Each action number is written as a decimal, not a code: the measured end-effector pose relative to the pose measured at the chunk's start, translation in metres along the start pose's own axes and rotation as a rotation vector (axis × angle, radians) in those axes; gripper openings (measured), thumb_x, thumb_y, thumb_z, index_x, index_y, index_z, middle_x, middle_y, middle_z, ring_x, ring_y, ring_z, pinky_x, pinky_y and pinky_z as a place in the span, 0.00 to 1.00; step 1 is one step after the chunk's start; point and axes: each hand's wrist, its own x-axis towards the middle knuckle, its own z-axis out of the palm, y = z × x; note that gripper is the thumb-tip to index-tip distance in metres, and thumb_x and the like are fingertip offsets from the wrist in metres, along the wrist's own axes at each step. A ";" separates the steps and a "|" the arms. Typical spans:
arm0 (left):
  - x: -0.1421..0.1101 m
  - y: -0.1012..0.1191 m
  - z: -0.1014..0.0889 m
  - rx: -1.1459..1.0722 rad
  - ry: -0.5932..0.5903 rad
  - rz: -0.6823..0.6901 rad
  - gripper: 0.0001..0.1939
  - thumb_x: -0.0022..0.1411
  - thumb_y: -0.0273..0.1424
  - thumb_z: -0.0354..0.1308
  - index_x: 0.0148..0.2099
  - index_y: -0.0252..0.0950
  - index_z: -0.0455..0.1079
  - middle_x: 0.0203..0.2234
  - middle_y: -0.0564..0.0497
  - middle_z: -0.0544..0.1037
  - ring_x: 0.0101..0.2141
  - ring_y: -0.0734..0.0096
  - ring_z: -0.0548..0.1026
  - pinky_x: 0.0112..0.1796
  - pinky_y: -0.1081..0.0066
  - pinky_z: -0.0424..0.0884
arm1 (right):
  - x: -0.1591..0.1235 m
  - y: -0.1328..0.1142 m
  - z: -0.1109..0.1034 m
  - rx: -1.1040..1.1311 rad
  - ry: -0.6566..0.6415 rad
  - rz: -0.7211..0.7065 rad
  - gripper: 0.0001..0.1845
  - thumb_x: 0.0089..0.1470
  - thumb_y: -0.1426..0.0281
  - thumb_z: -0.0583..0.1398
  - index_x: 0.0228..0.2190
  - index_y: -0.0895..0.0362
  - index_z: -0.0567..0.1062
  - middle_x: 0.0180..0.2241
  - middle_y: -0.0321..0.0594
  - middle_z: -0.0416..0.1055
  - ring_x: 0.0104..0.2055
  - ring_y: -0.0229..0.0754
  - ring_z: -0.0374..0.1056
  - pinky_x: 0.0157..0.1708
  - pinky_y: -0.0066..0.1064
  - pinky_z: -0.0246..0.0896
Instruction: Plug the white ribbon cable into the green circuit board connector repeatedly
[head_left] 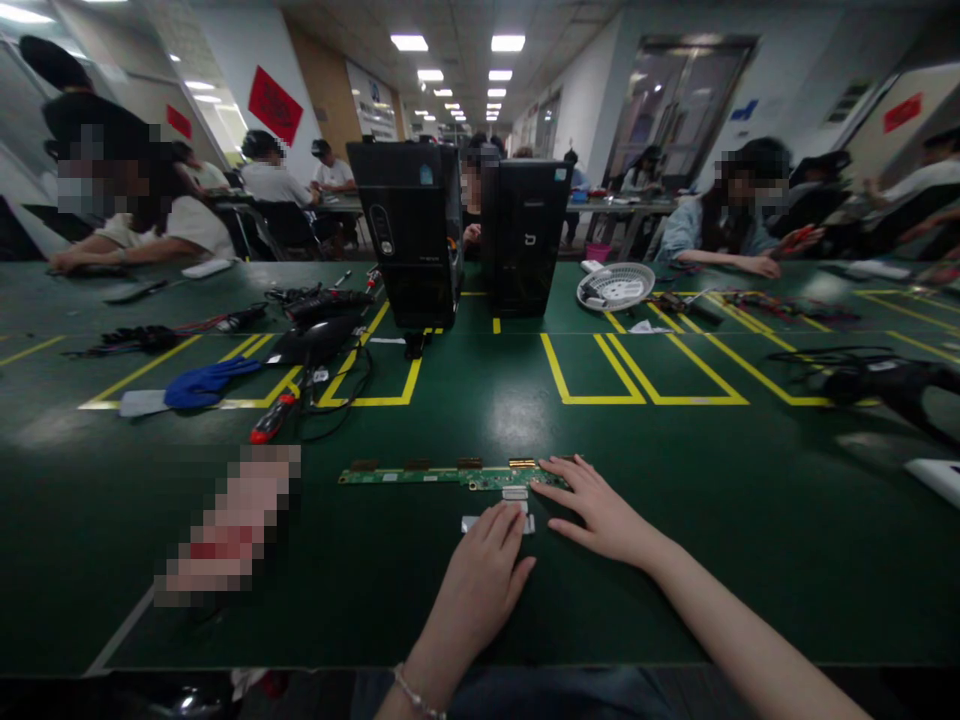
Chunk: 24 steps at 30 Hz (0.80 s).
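Note:
A long, thin green circuit board (420, 476) lies flat on the dark green table (675, 540) in front of me. My right hand (600, 510) rests on its right end with fingers spread flat. My left hand (480, 580) lies just below the board, fingers extended over a small pale flat piece (529, 524). Another small pale piece (514, 493) sits beside the board's edge between the hands. Neither hand grips anything.
Two black computer towers (409, 230) (529, 235) stand behind. A red-handled screwdriver (274, 418), a blue glove (202, 384) and cables lie at the left; a white fan grille (615, 286) at the back right. Yellow tape marks boxes. Other people sit around the table.

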 end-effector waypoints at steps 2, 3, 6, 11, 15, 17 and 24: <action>0.000 0.001 0.001 0.006 -0.002 -0.004 0.21 0.67 0.29 0.53 0.60 0.30 0.61 0.56 0.38 0.69 0.55 0.53 0.68 0.54 0.53 0.67 | 0.000 0.000 0.000 -0.003 -0.003 0.001 0.27 0.61 0.55 0.53 0.60 0.46 0.63 0.64 0.44 0.53 0.66 0.49 0.46 0.63 0.55 0.40; 0.000 0.001 0.001 0.009 0.001 -0.009 0.21 0.67 0.29 0.53 0.60 0.30 0.61 0.56 0.38 0.70 0.55 0.53 0.68 0.54 0.53 0.67 | 0.000 0.001 0.001 -0.003 -0.001 0.001 0.27 0.61 0.55 0.53 0.60 0.47 0.63 0.64 0.44 0.53 0.66 0.49 0.46 0.63 0.55 0.40; 0.000 0.002 0.003 0.016 0.021 -0.019 0.21 0.67 0.30 0.52 0.60 0.30 0.61 0.56 0.38 0.69 0.56 0.53 0.68 0.54 0.53 0.67 | 0.000 0.002 0.003 0.008 0.010 -0.004 0.27 0.61 0.56 0.54 0.60 0.46 0.63 0.64 0.44 0.53 0.66 0.49 0.46 0.63 0.55 0.39; 0.000 0.003 0.003 0.027 0.001 -0.010 0.21 0.67 0.30 0.52 0.60 0.28 0.61 0.56 0.37 0.69 0.56 0.52 0.67 0.54 0.53 0.67 | 0.000 0.002 0.003 0.014 0.009 0.009 0.27 0.60 0.56 0.54 0.60 0.46 0.63 0.64 0.43 0.52 0.66 0.49 0.46 0.63 0.56 0.39; 0.001 0.002 0.002 0.017 -0.002 -0.010 0.20 0.67 0.29 0.52 0.59 0.29 0.63 0.56 0.39 0.70 0.56 0.53 0.67 0.54 0.54 0.67 | 0.000 0.002 0.003 0.010 -0.003 0.013 0.27 0.61 0.55 0.53 0.60 0.46 0.62 0.64 0.42 0.51 0.66 0.48 0.45 0.63 0.55 0.39; 0.001 0.001 0.003 0.011 0.020 -0.009 0.19 0.67 0.30 0.52 0.59 0.31 0.64 0.55 0.40 0.71 0.56 0.54 0.68 0.53 0.54 0.68 | 0.000 0.002 0.003 0.012 0.004 0.013 0.27 0.61 0.56 0.54 0.60 0.46 0.63 0.64 0.42 0.52 0.66 0.48 0.46 0.63 0.55 0.39; 0.000 0.002 0.004 0.007 0.062 -0.008 0.19 0.68 0.30 0.50 0.59 0.32 0.64 0.54 0.40 0.72 0.55 0.53 0.68 0.52 0.52 0.69 | -0.001 0.003 0.006 0.021 0.017 0.014 0.27 0.60 0.56 0.54 0.59 0.46 0.63 0.64 0.43 0.53 0.66 0.49 0.46 0.63 0.55 0.39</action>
